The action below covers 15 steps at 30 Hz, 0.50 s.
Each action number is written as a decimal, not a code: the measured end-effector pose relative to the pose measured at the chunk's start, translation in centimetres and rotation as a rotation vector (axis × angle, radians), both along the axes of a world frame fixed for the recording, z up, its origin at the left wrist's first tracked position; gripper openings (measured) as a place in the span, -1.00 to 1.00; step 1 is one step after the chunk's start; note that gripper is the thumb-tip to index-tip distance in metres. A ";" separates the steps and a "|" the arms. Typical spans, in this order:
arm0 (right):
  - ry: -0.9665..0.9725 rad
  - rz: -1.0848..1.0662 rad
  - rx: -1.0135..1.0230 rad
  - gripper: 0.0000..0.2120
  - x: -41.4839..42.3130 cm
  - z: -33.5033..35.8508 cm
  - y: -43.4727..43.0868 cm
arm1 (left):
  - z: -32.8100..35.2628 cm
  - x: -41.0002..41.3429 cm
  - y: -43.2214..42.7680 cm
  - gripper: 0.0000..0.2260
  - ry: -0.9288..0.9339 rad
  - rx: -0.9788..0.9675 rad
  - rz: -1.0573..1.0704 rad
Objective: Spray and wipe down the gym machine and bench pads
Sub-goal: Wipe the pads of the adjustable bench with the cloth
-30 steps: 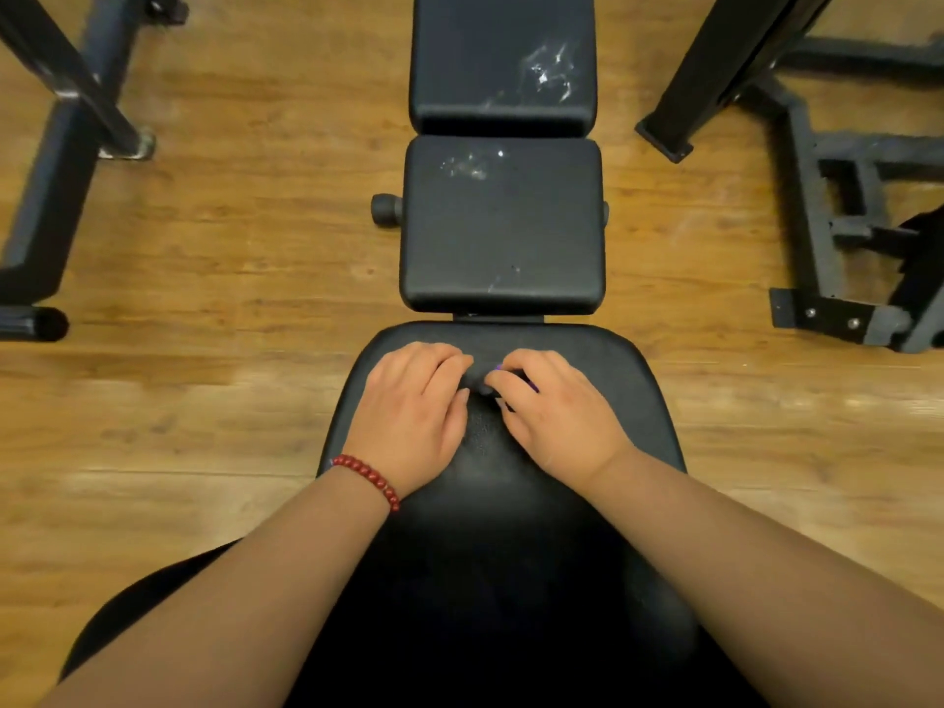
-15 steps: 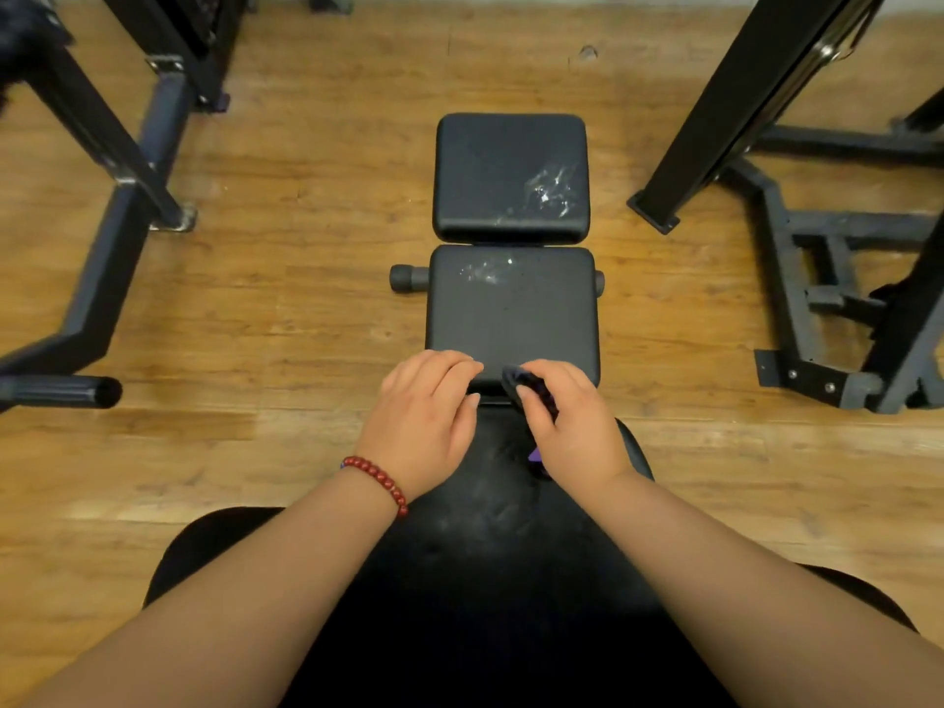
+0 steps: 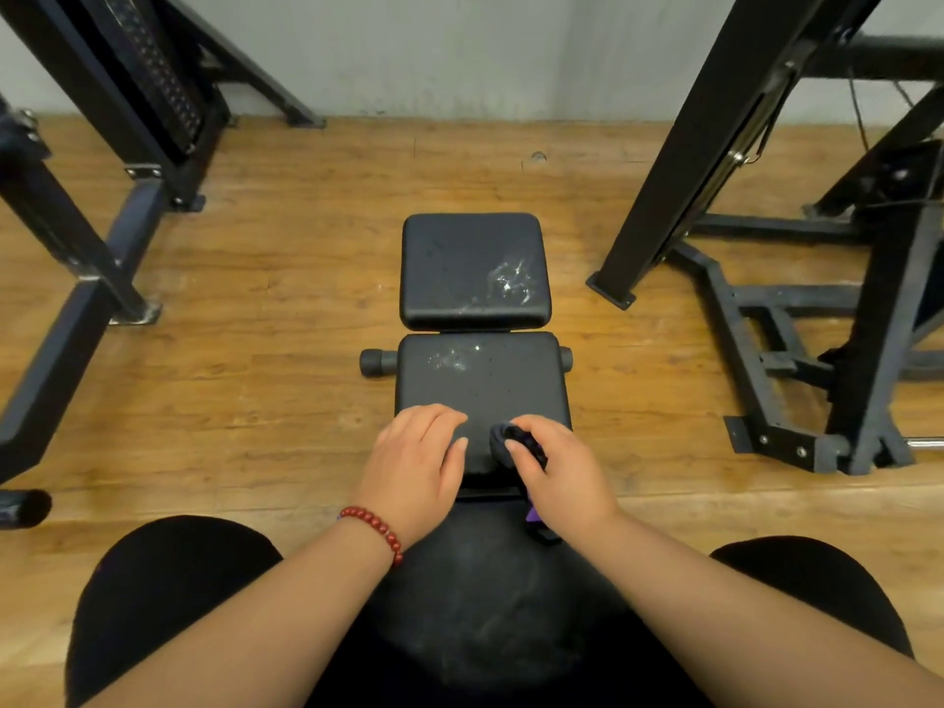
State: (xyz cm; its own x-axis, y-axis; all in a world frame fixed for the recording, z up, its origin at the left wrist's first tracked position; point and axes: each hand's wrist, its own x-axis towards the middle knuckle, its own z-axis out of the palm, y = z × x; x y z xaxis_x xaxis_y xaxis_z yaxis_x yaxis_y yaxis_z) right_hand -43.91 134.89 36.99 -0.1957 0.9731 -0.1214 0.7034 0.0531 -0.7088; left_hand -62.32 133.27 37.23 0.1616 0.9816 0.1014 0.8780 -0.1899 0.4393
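Bench pads sit in a row over the wood floor (image 3: 255,350): the far pad (image 3: 459,268), the middle pad (image 3: 490,390), and the big seat pad (image 3: 475,595) closest to the person. White wet spots (image 3: 511,281) shine on the far pad, and a smaller patch sits on the middle pad (up near its far left corner).

The right hand (image 3: 564,477) has its fingers and thumb curled tight around a dark cloth (image 3: 503,444). The cloth is bunched up and touches the near edge of the middle pad. A bit of purple pokes out under that hand.

The left hand (image 3: 416,467) rests just beside it on the same edge. Its fingers are loosely bent and hold nothing. A red bead bracelet (image 3: 373,528) is on the left wrist.

Black machine frames stand on both sides of the bench, the left frame (image 3: 127,145) and the right frame (image 3: 715,145). A grey wall (image 3: 459,53) is behind them.
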 end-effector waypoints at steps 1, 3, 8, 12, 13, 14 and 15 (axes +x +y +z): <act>0.002 -0.015 -0.006 -0.80 -0.2 -0.6 0.5 | -0.6 -0.1 0.5 -0.62 -0.008 -0.005 0.011; 0.029 -0.054 -0.031 -0.78 -0.5 -1.6 1.5 | -1.8 -0.2 1.4 -0.61 -0.013 -0.018 0.020; 0.051 -0.108 0.040 -0.78 -0.5 -3.9 3.4 | -4.4 -0.7 2.4 -0.64 -0.019 -0.033 0.009; -0.099 0.024 0.251 -0.77 0.2 -7.0 4.3 | -6.3 -0.5 3.0 -0.62 0.026 -0.047 0.014; -0.144 0.059 0.268 -0.73 0.2 -7.8 4.1 | -6.8 -0.5 3.1 -0.62 0.046 -0.063 0.016; -0.194 0.102 0.280 -0.69 0.0 -8.5 3.6 | -7.3 -0.6 3.2 -0.62 0.062 -0.083 0.019; -0.265 0.165 0.308 -0.65 -0.3 -9.0 2.9 | -7.8 -0.6 3.2 -0.61 0.080 -0.107 0.016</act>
State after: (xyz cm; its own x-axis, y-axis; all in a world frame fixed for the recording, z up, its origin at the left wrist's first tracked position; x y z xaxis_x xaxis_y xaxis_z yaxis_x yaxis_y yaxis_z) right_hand -44.18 137.82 28.02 -0.3526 0.9301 0.1029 0.8231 0.3605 -0.4388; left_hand -62.97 136.51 29.40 0.1493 0.9886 -0.0165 0.9135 -0.1316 0.3850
